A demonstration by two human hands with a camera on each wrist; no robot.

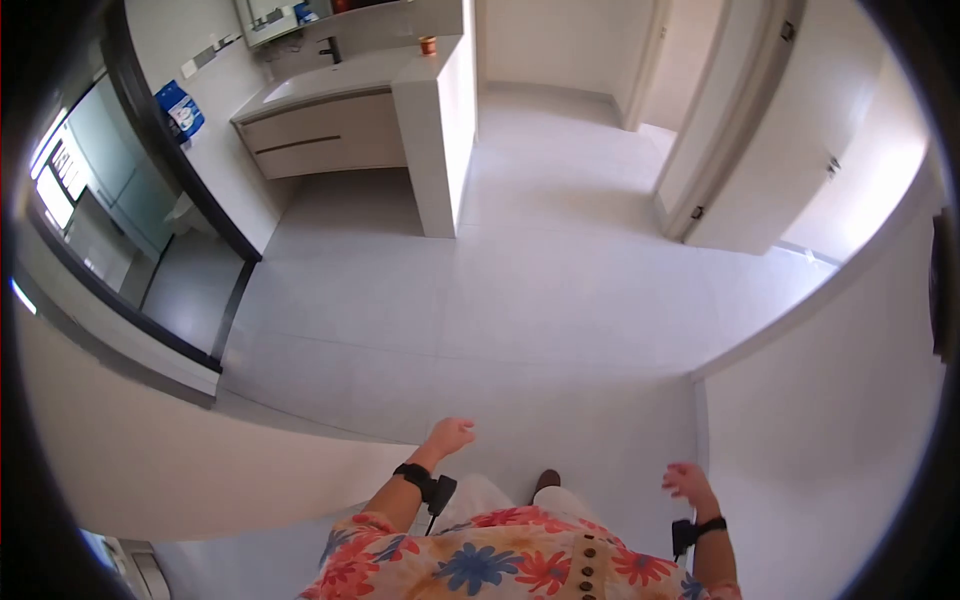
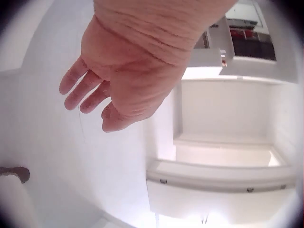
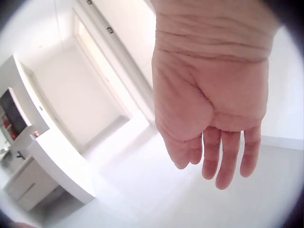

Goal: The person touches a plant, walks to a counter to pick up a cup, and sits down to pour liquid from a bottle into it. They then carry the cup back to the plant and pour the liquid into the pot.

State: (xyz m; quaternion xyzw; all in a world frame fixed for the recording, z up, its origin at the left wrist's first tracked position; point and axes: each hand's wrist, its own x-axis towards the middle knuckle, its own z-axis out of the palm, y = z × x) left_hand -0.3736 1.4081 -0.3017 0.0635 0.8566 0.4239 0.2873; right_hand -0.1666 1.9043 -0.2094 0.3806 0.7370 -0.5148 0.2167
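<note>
Both hands hang in the air above the floor and hold nothing. In the head view the left hand [image 1: 450, 437] is at the lower middle, beside the curved edge of a pale wall. Its palm and loosely bent fingers show in the left wrist view, where the hand [image 2: 128, 71] touches no object. The right hand [image 1: 689, 482] is at the lower right, near the right-hand wall. Seen from the right wrist, this hand [image 3: 211, 104] points its relaxed fingers down, slightly apart.
A vanity [image 1: 325, 135] with a black faucet [image 1: 330, 49] stands at the upper left, with a small copper-coloured pot [image 1: 428, 46] on its counter. Left of it is a dark-framed doorway. An open white door [image 1: 800, 130] is at the right. Pale floor [image 1: 450, 300] lies between.
</note>
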